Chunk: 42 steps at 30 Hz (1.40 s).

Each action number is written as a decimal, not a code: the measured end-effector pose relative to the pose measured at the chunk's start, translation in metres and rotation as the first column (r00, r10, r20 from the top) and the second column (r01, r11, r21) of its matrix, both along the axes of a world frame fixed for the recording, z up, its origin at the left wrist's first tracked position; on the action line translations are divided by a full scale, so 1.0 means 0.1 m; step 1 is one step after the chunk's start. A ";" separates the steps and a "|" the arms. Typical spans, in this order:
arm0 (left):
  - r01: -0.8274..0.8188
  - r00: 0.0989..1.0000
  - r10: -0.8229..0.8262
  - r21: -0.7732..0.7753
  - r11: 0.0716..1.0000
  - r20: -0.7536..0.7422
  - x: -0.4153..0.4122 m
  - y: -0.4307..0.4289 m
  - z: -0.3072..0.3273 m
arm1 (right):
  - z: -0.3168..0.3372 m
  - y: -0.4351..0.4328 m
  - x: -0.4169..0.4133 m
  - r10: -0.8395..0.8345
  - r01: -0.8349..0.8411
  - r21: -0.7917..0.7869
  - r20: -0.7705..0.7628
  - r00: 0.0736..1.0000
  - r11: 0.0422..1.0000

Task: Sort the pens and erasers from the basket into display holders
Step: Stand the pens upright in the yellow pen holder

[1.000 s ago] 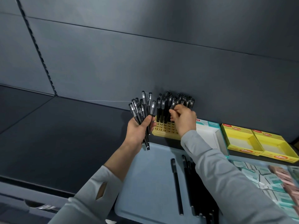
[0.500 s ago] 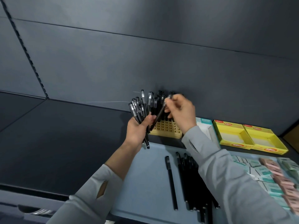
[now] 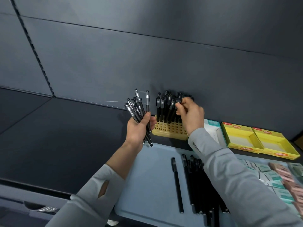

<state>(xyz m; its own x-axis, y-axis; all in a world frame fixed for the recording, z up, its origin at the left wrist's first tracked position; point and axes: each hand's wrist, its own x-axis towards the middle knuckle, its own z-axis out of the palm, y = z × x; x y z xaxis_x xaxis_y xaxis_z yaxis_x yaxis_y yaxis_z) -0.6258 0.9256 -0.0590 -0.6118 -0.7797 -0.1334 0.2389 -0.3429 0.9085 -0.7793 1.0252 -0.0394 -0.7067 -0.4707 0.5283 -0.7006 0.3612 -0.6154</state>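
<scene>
Several black pens [image 3: 196,185] lie lengthwise in the pale blue basket [image 3: 147,185] nearest you, at about five o'clock in your view. A single pen [image 3: 177,185] lies just apart on their nine o'clock side. At four o'clock, in the basket's right part, packed erasers [image 3: 278,177] in teal and pink lie in a heap.

Past the basket's far edge, your left hand [image 3: 137,130] is closed round a bundle of pens [image 3: 137,107]. Their caps fan up toward twelve o'clock and their tips poke out below your palm.

At three o'clock from that hand, your right hand [image 3: 191,115] reaches over the yellow grid holder [image 3: 167,128]. Its thumb and fingertips are drawn together in a pinch on what looks like the cap of an upright pen [image 3: 178,101], though the fingers hide part of it. Standing pens [image 3: 164,105] fill the holder's far rows, caps up.

The holder sits on the dark shelf [image 3: 65,136]. At its three o'clock, partly behind your right sleeve, is a white box [image 3: 213,128] with a teal rim. Further along in the same direction are two yellow boxes [image 3: 241,138] side by side and touching. Behind everything, at twelve o'clock, rises the dark panelled wall [image 3: 164,54].
</scene>
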 end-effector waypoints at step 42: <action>0.079 0.996 -0.085 -0.176 0.981 -0.025 -0.11 0.13 -0.09 | -0.05 0.08 -0.10 0.036 -0.040 0.060 0.066 0.997 0.997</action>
